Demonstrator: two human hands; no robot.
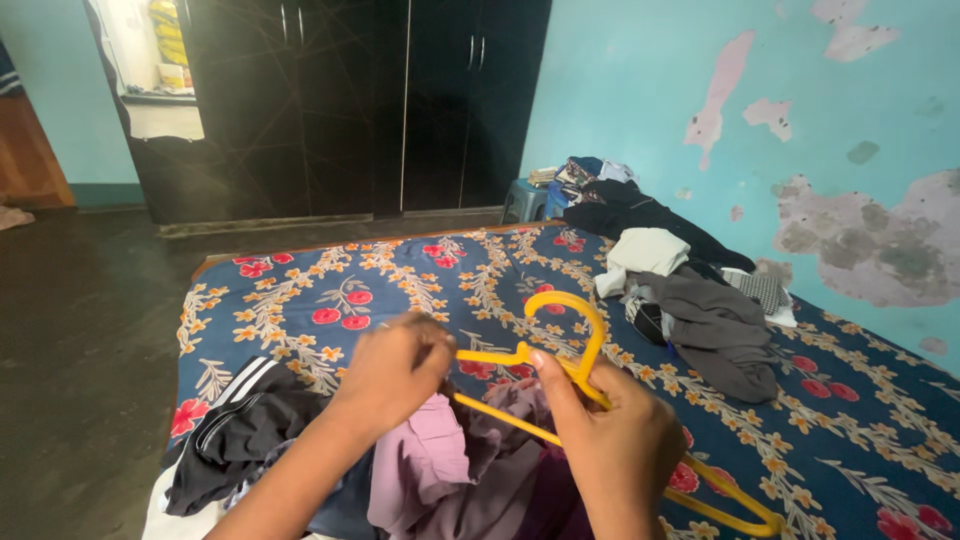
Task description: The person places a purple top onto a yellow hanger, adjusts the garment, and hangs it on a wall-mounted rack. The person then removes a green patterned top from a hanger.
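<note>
Turquoise walls with peeling patches enclose the room; one black wardrobe (340,100) stands at the far side, and one bed (340,290) with a dark blue floral cover fills the foreground.

At the near left edge of the bed lies one black garment with white stripes (235,430). Just right of it, directly below the hands, sits a bunched purple and mauve garment (450,470).

The left hand (392,372) is closed, fingers curled tight around the left end of the yellow hanger (585,335), where the mauve cloth rises to meet it. How much cloth the fingers pinch cannot be told.

One yellow hanger is in view. Its hook curves upward between the two hands, and its lower bar runs down to the right, ending near the bottom edge of the picture over the bed cover.

The right hand (618,440) is also closed, gripping the hanger at the neck just below the hook, with the thumb pressed along the shoulder bar. Both hands are held above the purple garment, near each other but not touching.

To the right, well apart from the hands, one loose pile of clothes (700,320) lies against the wall: grey, white and dark pieces, count not determinable. Behind the bed's far corner stands one small blue stool (525,200) carrying folded items.
</note>
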